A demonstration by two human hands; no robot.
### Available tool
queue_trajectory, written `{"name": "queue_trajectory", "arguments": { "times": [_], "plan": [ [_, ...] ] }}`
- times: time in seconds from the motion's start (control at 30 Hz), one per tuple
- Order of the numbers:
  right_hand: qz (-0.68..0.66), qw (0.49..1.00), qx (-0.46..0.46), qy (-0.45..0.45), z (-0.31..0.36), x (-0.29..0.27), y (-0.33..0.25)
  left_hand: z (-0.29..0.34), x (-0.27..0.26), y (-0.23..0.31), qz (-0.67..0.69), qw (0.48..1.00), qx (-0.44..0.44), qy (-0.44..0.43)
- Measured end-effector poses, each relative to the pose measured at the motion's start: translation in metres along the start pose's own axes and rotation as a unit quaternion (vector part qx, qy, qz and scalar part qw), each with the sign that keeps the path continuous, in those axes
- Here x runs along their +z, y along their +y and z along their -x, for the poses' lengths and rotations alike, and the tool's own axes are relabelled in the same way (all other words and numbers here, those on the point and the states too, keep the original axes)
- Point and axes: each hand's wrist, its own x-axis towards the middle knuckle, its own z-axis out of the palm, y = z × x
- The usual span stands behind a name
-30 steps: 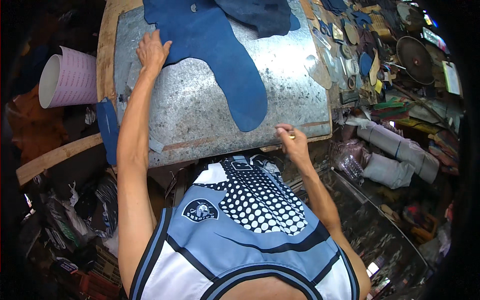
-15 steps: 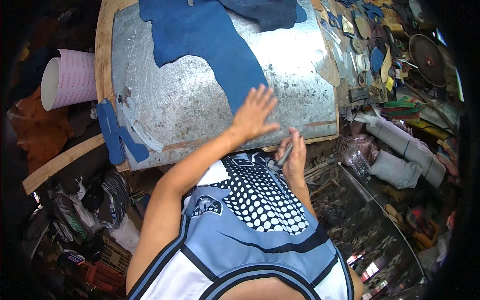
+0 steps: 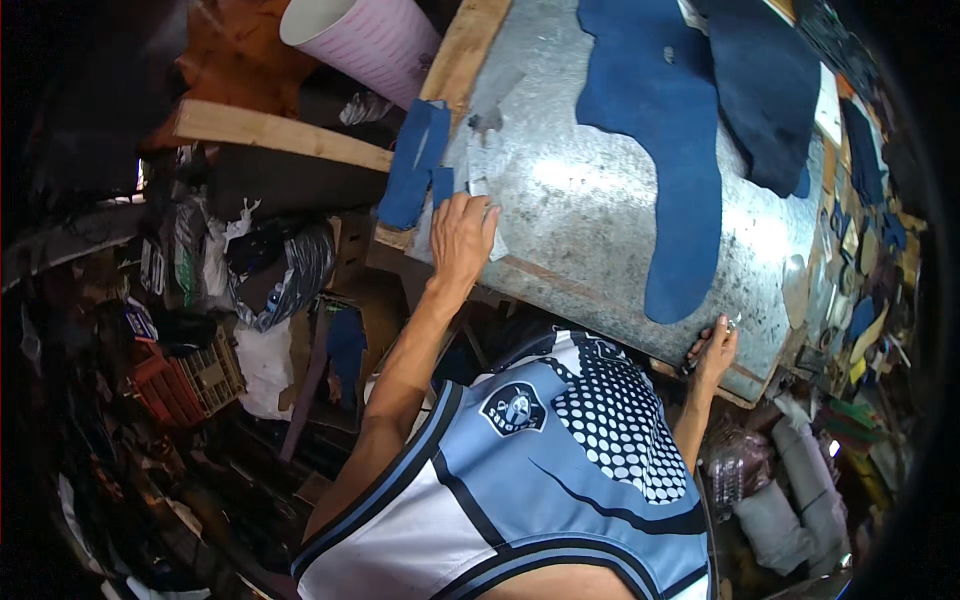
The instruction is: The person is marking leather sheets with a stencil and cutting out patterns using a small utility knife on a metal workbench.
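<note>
My left hand [image 3: 463, 238] reaches over the near left corner of the metal-topped table [image 3: 560, 240]. Its fingers are bent down with the thumb apart, over a small blue leather piece [image 3: 443, 184] and beside a pale grey sheet [image 3: 497, 246]. The fingertips' contact is hidden. At the near right edge my right hand [image 3: 712, 352] is closed around a slim metal tool [image 3: 733, 322], whose tip shows above the fingers; its kind is unclear. Between the hands lies a large blue leather hide [image 3: 685, 220], its narrow end toward me.
A narrow blue strip [image 3: 408, 175] lies on the table's left edge. Dark leather [image 3: 765, 95] lies at the far right. A pink-white roll [image 3: 385, 45] stands beyond the left edge. Flat patterns and scraps [image 3: 860, 270] crowd the right side, and wrapped rolls [image 3: 805, 450] lie below.
My left hand has moved from the hide's narrow end to the table's left corner. The right hand, with the tool, is now farther right at the edge. The view has turned leftward.
</note>
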Motion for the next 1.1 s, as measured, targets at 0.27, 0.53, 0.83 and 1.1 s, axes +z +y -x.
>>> {"name": "queue_trajectory", "arguments": {
  "times": [0.27,0.53,0.83,1.1],
  "plan": [
    [0.119,0.99,-0.074,0.025,0.006,0.015,-0.01,0.064,0.019,-0.006,0.006,0.992,0.064,-0.109],
    [0.217,0.963,-0.153,0.05,-0.007,-0.001,0.014,0.057,0.026,-0.025,0.014,0.987,0.127,-0.093],
    [0.177,0.972,-0.124,0.09,-0.006,0.009,0.018,0.05,0.016,-0.027,0.043,0.985,0.146,-0.086],
    [0.101,0.989,-0.068,0.08,0.005,0.012,-0.002,0.06,0.021,-0.029,0.029,0.976,0.177,-0.126]
  ]
}}
